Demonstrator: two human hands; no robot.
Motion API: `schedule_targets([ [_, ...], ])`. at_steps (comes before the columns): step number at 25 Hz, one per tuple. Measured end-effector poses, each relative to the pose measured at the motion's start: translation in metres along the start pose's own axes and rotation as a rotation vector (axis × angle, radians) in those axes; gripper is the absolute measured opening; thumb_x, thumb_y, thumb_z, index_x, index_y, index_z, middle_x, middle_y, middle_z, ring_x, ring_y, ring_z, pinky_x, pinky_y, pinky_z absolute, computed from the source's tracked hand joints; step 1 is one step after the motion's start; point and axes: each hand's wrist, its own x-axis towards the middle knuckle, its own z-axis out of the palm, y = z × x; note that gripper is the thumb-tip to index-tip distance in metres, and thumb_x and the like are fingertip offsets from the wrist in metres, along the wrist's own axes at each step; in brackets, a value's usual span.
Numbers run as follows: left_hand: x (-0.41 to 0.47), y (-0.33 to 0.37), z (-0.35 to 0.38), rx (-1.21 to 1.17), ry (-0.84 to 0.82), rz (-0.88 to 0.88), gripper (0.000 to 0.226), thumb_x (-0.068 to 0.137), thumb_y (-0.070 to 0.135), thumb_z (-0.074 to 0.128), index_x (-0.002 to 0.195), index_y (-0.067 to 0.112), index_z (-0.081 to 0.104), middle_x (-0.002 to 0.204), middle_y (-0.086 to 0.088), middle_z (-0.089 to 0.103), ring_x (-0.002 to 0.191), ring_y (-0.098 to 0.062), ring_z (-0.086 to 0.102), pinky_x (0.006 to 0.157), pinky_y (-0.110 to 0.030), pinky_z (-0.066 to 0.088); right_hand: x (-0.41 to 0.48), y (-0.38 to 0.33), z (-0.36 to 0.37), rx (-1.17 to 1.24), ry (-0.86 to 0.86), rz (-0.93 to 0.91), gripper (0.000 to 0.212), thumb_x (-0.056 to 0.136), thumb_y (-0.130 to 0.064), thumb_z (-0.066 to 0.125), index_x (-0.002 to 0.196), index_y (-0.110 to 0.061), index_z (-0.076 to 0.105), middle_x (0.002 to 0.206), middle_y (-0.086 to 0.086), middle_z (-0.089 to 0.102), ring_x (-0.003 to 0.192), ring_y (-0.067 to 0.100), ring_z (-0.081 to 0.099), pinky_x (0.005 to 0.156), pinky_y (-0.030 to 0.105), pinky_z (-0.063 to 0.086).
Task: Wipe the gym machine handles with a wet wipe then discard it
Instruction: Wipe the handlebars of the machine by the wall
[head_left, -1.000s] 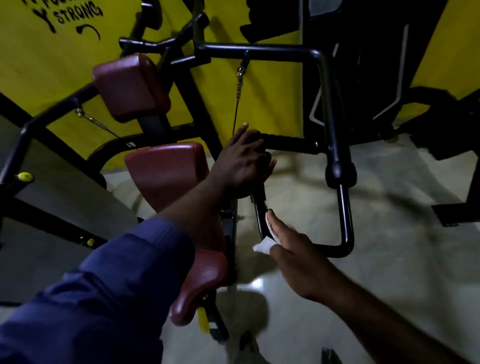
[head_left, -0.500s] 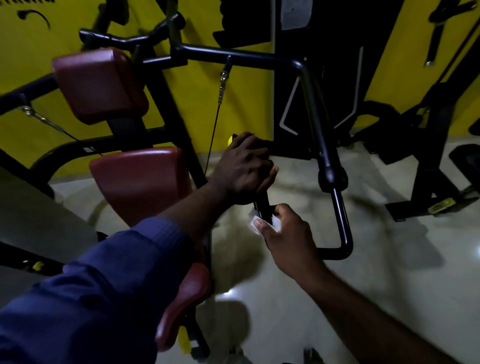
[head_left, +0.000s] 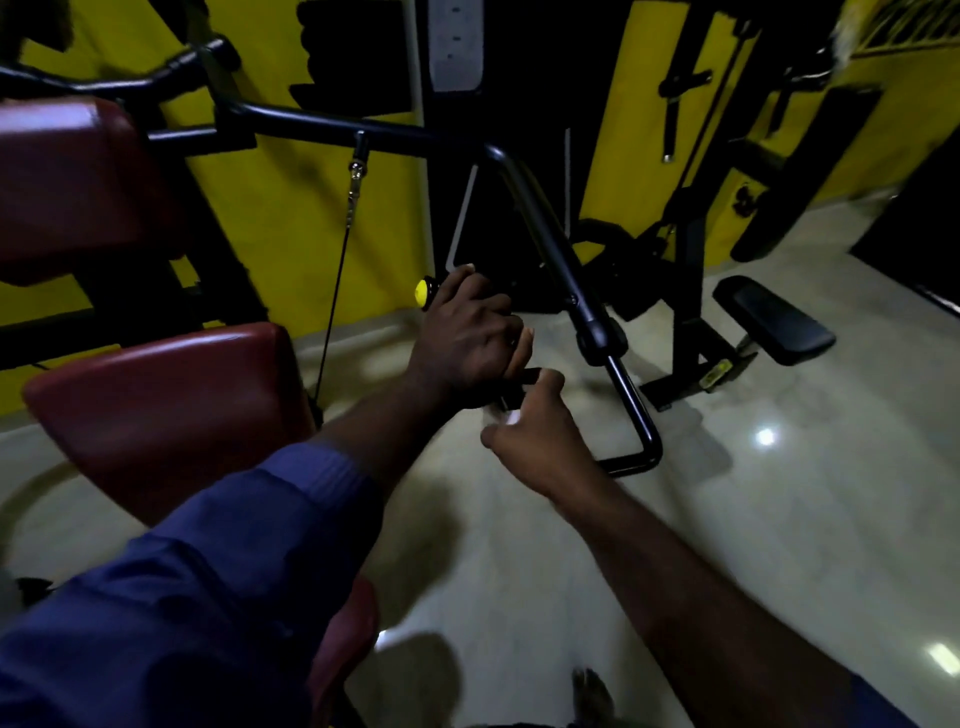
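Gripping the handle, your left hand is clenched round it. Your right hand pinches the wipe against the handle just below.

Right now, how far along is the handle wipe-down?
Midway. Done: unclear, no visible sign of cleaned sections. In hand: left hand grips the handle; right hand holds the wet wipe against it just below. Left: likely the outer bar, then discarding the wipe.

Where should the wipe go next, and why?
Probably slide the wet wipe down the handle toward its lower bend. The wipe sits high, just under the spot being gripped, and the bar below it lies uncovered.
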Motion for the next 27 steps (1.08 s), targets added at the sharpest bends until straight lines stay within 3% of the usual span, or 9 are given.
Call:
schedule_targets([
  [2, 0.000, 0.000, 0.000, 0.013, 0.008, -0.006, 0.044, 0.101, 0.039, 0.050, 0.069, 0.018, 0.071, 0.076, 0.002, 0.062, 0.093, -0.028, 0.058, 0.111, -0.047, 0.038, -0.005, 0.012, -0.019, 0.187, -0.130, 0.008, 0.058, 0.077, -0.002, 0.069, 0.127, -0.017, 0.045, 0.107, 0.007, 0.069, 0.083, 0.019, 0.062, 0.065, 0.030, 0.049],
  [7, 0.001, 0.002, 0.001, 0.017, 0.028, -0.026, 0.042, 0.099, 0.039, 0.052, 0.068, 0.017, 0.070, 0.077, 0.002, 0.065, 0.094, -0.028, 0.060, 0.110, -0.047, 0.039, 0.003, 0.019, -0.046, 0.379, -0.263, -0.028, 0.014, 0.087, 0.007, 0.072, 0.099, -0.001, 0.071, 0.102, 0.005, 0.079, 0.093, 0.013, 0.074, 0.076, 0.017, 0.052],
  [12, 0.002, 0.003, -0.003, 0.048, -0.037, -0.034, 0.044, 0.100, 0.040, 0.048, 0.073, 0.017, 0.073, 0.078, 0.001, 0.066, 0.094, -0.029, 0.059, 0.111, -0.047, 0.037, 0.008, 0.009, -0.035, 0.461, -0.285, 0.101, 0.015, 0.090, -0.001, 0.070, 0.104, -0.001, 0.076, 0.097, 0.012, 0.078, 0.090, 0.019, 0.075, 0.070, 0.015, 0.053],
  [17, 0.006, 0.009, -0.012, 0.076, -0.130, -0.070, 0.042, 0.099, 0.040, 0.047, 0.077, 0.018, 0.074, 0.084, 0.000, 0.068, 0.099, -0.029, 0.059, 0.114, -0.049, 0.035, 0.026, -0.002, -0.030, 0.483, -0.528, 0.265, 0.009, 0.095, 0.001, 0.057, 0.095, -0.006, 0.062, 0.064, 0.002, 0.050, 0.057, 0.013, 0.043, 0.061, 0.026, 0.035],
  [20, 0.008, 0.013, -0.016, 0.101, -0.200, -0.092, 0.046, 0.101, 0.041, 0.044, 0.077, 0.017, 0.075, 0.088, 0.000, 0.070, 0.103, -0.029, 0.060, 0.118, -0.050, 0.032, 0.026, -0.007, -0.025, 0.366, -0.486, 0.298, 0.010, 0.087, 0.003, 0.054, 0.081, -0.004, 0.059, 0.054, 0.003, 0.046, 0.043, 0.015, 0.037, 0.054, 0.029, 0.032],
  [22, 0.011, 0.019, -0.020, 0.119, -0.242, -0.120, 0.047, 0.101, 0.042, 0.043, 0.077, 0.016, 0.074, 0.087, -0.001, 0.068, 0.108, -0.030, 0.060, 0.122, -0.053, 0.026, 0.015, 0.005, -0.029, 0.058, -0.393, 0.107, 0.009, 0.089, -0.013, 0.058, 0.081, -0.014, 0.062, 0.071, 0.006, 0.061, 0.057, 0.023, 0.056, 0.069, 0.032, 0.046],
  [23, 0.010, 0.021, -0.022, 0.125, -0.250, -0.132, 0.046, 0.100, 0.042, 0.044, 0.077, 0.015, 0.074, 0.087, -0.002, 0.067, 0.111, -0.031, 0.060, 0.124, -0.054, 0.022, 0.008, 0.020, -0.031, -0.205, -0.347, -0.046, 0.006, 0.090, -0.025, 0.057, 0.086, -0.022, 0.061, 0.085, 0.003, 0.067, 0.075, 0.027, 0.064, 0.089, 0.038, 0.048],
  [25, 0.009, 0.028, -0.025, 0.151, -0.293, -0.148, 0.045, 0.098, 0.046, 0.049, 0.077, 0.015, 0.073, 0.085, -0.001, 0.066, 0.118, -0.031, 0.059, 0.127, -0.057, 0.014, -0.011, 0.071, -0.036, -0.688, -0.144, -0.422, 0.016, 0.091, -0.037, 0.054, 0.101, -0.025, 0.056, 0.098, 0.000, 0.068, 0.097, 0.026, 0.064, 0.116, 0.053, 0.027],
  [27, 0.009, 0.040, -0.029, 0.214, -0.385, -0.141, 0.050, 0.098, 0.055, 0.050, 0.075, 0.017, 0.073, 0.080, 0.001, 0.065, 0.116, -0.030, 0.058, 0.128, -0.056, 0.009, -0.009, 0.116, -0.056, -0.858, 0.081, -0.773, 0.020, 0.092, -0.034, 0.054, 0.104, -0.019, 0.056, 0.090, 0.001, 0.062, 0.091, 0.028, 0.061, 0.117, 0.060, 0.024],
])
